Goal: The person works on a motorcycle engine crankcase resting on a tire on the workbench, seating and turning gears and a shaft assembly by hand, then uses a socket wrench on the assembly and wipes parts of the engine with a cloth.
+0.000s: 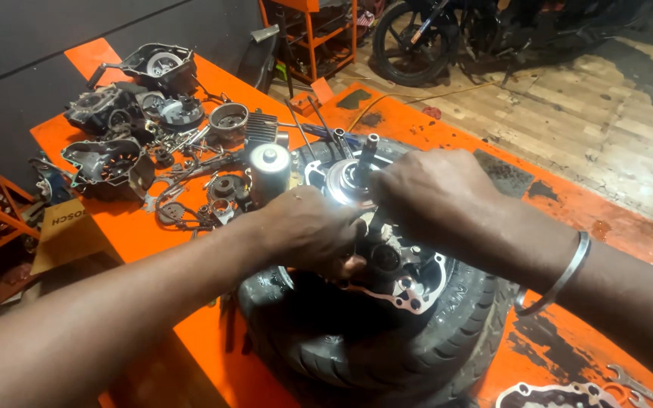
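a motorcycle repair workshop: an orange counter [568, 211] strewn with engine covers [107, 162], gears and loose bolts, an engine case [387, 264] resting on a tyre [387, 340], a parked motorcycle [455, 30] behind, orange shelving [319, 38].

Orange workbench [568, 204], paint worn. Loose engine covers [107, 162], gears and small metal parts [190, 143] at far left. Cylindrical silver motor [268, 170]. Orange shelf rack [319, 34]. Motorcycle [447, 34] parked behind. Spanner [636, 387] at near right edge.
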